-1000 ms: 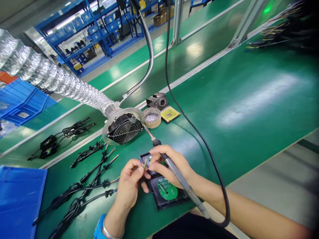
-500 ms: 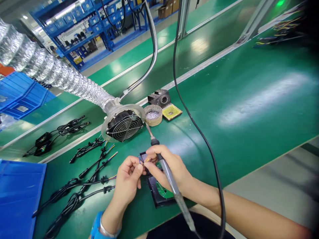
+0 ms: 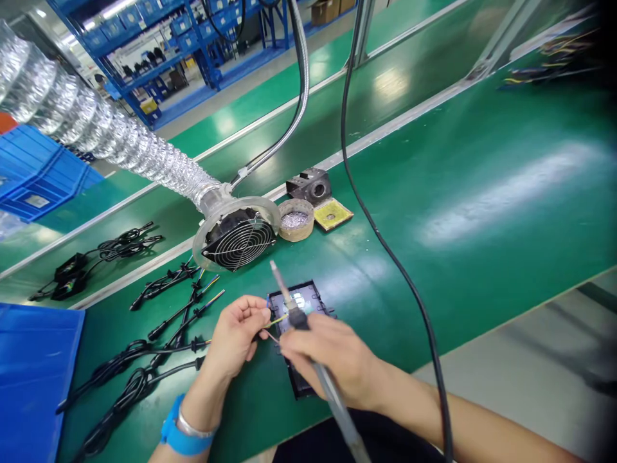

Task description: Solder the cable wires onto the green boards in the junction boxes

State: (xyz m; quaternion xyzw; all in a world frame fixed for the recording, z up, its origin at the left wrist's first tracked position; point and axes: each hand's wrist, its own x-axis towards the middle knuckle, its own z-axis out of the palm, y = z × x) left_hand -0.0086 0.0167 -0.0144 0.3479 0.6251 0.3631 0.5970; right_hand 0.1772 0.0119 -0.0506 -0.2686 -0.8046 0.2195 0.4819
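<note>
My right hand is closed around a soldering iron, its bare metal tip pointing up and away over a black plastic case. Thin coloured wires, one of them yellow, run from the pinched fingers of my left hand toward my right fingers. Whether the right fingertips touch a wire is unclear. Below both hands lies the case, with a pale inner face and partly covered by the right hand and iron.
A fume extractor fan hangs at centre left on a foil duct. Behind stand a solder pot, a yellow sponge tray and an iron holder. Black cables lie left, near a blue bin. An iron cord dangles at right.
My right hand has drawn a little down and away from my left, the iron moving with it. More of the case's pale inside shows, and the green circuit board seen earlier is no longer visible.
</note>
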